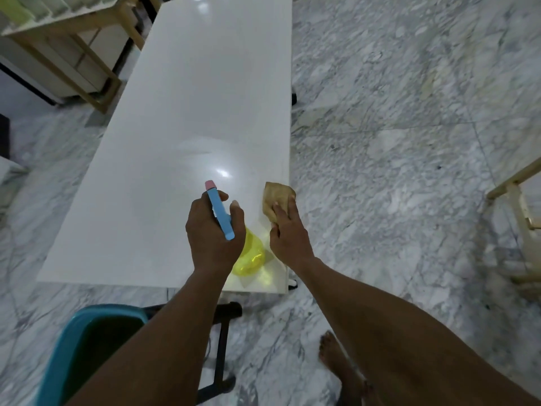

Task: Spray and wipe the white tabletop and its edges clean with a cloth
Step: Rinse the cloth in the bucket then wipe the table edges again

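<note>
A long white tabletop (193, 112) stretches away from me, glossy with light reflections. My left hand (212, 232) grips a spray bottle (248, 256) with a yellow see-through body and a blue trigger head tipped pink, held above the table's near right part. My right hand (285, 230) presses flat on a folded tan cloth (275, 197) at the table's right edge, fingers spread over it. The cloth's far corner pokes out beyond my fingertips.
A teal bin (87, 347) stands below the table's near edge beside a black table leg (222, 347). Wooden furniture (73, 54) sits at the far left, another wooden frame (521, 200) at the right. Marble floor surrounds the table; my bare foot (336, 358) is near.
</note>
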Motion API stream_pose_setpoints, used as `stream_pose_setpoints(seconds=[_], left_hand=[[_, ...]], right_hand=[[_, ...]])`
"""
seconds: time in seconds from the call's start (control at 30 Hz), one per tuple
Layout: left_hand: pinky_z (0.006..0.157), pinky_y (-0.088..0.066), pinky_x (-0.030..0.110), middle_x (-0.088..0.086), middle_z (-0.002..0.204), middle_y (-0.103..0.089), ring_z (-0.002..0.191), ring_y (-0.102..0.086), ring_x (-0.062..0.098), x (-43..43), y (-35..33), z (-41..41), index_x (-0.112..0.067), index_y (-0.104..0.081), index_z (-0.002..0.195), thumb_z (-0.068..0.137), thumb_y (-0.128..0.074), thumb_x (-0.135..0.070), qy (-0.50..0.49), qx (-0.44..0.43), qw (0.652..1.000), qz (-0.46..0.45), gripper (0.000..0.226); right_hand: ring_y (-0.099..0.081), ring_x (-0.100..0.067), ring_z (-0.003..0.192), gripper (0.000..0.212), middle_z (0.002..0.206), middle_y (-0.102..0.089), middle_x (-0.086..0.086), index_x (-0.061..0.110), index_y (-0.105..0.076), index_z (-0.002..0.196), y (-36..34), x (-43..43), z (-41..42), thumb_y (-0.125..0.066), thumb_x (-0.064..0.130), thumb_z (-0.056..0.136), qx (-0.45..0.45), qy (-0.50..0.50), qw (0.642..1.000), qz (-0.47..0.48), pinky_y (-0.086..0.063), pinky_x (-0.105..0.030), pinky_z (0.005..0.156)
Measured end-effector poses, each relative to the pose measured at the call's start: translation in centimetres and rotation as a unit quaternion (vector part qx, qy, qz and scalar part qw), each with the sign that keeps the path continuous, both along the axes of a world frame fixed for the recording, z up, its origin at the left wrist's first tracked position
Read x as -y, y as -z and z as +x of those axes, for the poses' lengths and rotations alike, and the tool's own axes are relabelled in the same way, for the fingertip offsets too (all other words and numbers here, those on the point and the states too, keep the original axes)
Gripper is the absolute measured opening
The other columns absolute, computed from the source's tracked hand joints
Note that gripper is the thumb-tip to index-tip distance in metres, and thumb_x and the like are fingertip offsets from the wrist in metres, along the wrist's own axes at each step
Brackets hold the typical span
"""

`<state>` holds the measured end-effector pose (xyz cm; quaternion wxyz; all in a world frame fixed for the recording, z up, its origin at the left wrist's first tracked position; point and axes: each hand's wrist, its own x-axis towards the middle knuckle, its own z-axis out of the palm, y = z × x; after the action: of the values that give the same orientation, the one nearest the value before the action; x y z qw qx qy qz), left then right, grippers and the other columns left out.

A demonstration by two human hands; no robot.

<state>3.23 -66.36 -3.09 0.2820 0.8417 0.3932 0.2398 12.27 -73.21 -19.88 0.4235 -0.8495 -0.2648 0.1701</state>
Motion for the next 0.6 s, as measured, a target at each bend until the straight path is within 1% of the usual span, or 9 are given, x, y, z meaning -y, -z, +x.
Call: stream_pose_setpoints(seconds=[0.1, 0.23, 0.3, 0.37, 0.4, 0.47, 0.5, 0.53, 0.6], left_hand=[[0.084, -0.060, 0.055, 0.006, 0.099, -0.069, 0.082, -0.076, 0.028, 1.9, 0.2, -3.4, -0.019, -0.061, 0.112, 0.094, -0.061, -0.042, 0.000, 0.005, 1.000, 0.016, 0.029], [0.083, -0.061, 0.051, 0.006, 0.100, -0.071, 0.081, -0.076, 0.028, 3.9, 0.3, -7.1, -0.019, -0.062, 0.112, 0.094, -0.062, -0.041, -0.008, 0.017, 1.000, 0.020, 0.029], [0.083, -0.058, 0.041, 0.006, 0.099, -0.072, 0.082, -0.076, 0.027, 4.7, 0.3, -8.8, -0.019, -0.062, 0.112, 0.093, -0.061, -0.043, -0.013, 0.010, 1.000, 0.011, 0.030], [0.080, -0.048, 0.027, 0.007, 0.098, -0.074, 0.082, -0.075, 0.024, 5.4, 0.5, -10.9, -0.019, -0.063, 0.113, 0.093, -0.060, -0.044, -0.017, -0.002, 1.000, 0.014, 0.033], [0.079, -0.044, 0.023, 0.008, 0.097, -0.074, 0.082, -0.075, 0.024, 5.6, 0.6, -11.6, -0.018, -0.063, 0.114, 0.093, -0.060, -0.044, -0.015, -0.007, 1.000, 0.014, 0.034], [0.077, -0.043, 0.018, 0.010, 0.099, -0.074, 0.084, -0.074, 0.024, 6.0, 0.4, -13.1, -0.015, -0.065, 0.114, 0.094, -0.063, -0.041, -0.010, -0.009, 1.000, 0.019, 0.033], [0.074, -0.041, 0.010, 0.010, 0.100, -0.073, 0.084, -0.072, 0.024, 6.1, 0.3, -13.8, -0.013, -0.066, 0.114, 0.096, -0.067, -0.037, -0.008, -0.008, 1.000, 0.020, 0.031], [0.071, -0.040, 0.007, 0.011, 0.103, -0.072, 0.085, -0.069, 0.022, 6.3, 0.0, -14.4, -0.010, -0.067, 0.114, 0.096, -0.071, -0.031, -0.008, -0.007, 1.000, 0.020, 0.028], [0.067, -0.038, 0.009, 0.012, 0.106, -0.070, 0.085, -0.061, 0.018, 6.4, -0.7, -15.8, -0.007, -0.068, 0.115, 0.096, -0.074, -0.023, -0.009, -0.006, 1.000, 0.022, 0.025]], right_hand=[[-0.029, -0.033, 0.147, 0.057, 0.166, -0.008, -0.013, 0.019, -0.037, 0.152, 0.0, 2.1, -4.0, -0.049, 0.015, 0.097, 0.013, -0.006, 1.000, -0.002, -0.047, -0.038, 0.099], [-0.029, -0.033, 0.147, 0.057, 0.166, -0.005, -0.014, 0.020, -0.036, 0.153, -0.1, 4.2, -7.7, -0.049, 0.015, 0.097, 0.014, -0.015, 1.000, -0.018, -0.049, -0.035, 0.095], [-0.028, -0.033, 0.148, 0.058, 0.166, -0.004, -0.015, 0.020, -0.034, 0.153, -0.3, 5.1, -9.1, -0.049, 0.016, 0.097, 0.013, -0.022, 0.999, -0.025, -0.049, -0.036, 0.097], [-0.029, -0.033, 0.147, 0.058, 0.166, -0.004, -0.015, 0.020, -0.033, 0.153, -0.8, 6.2, -11.0, -0.050, 0.016, 0.098, 0.013, -0.028, 0.999, -0.029, -0.050, -0.036, 0.095], [-0.031, -0.033, 0.146, 0.059, 0.166, -0.003, -0.015, 0.020, -0.033, 0.154, -1.0, 6.6, -11.6, -0.050, 0.016, 0.097, 0.005, -0.030, 0.999, -0.034, -0.050, -0.035, 0.093], [-0.035, -0.033, 0.143, 0.059, 0.166, -0.004, -0.015, 0.020, -0.033, 0.153, -1.5, 7.6, -13.1, -0.050, 0.015, 0.097, -0.006, -0.035, 0.999, -0.041, -0.050, -0.036, 0.091], [-0.038, -0.034, 0.141, 0.059, 0.166, -0.004, -0.015, 0.020, -0.033, 0.153, -1.8, 8.0, -13.7, -0.049, 0.015, 0.097, -0.007, -0.037, 0.998, -0.046, -0.050, -0.037, 0.092], [-0.040, -0.036, 0.139, 0.058, 0.166, -0.006, -0.015, 0.020, -0.034, 0.153, -2.0, 8.4, -14.2, -0.048, 0.014, 0.097, -0.015, -0.038, 0.998, -0.057, -0.049, -0.038, 0.093], [-0.046, -0.037, 0.132, 0.055, 0.165, -0.011, -0.014, 0.019, -0.038, 0.150, -2.9, 9.0, -14.9, -0.046, 0.013, 0.096, -0.022, -0.048, 0.995, -0.084, -0.048, -0.040, 0.092]])
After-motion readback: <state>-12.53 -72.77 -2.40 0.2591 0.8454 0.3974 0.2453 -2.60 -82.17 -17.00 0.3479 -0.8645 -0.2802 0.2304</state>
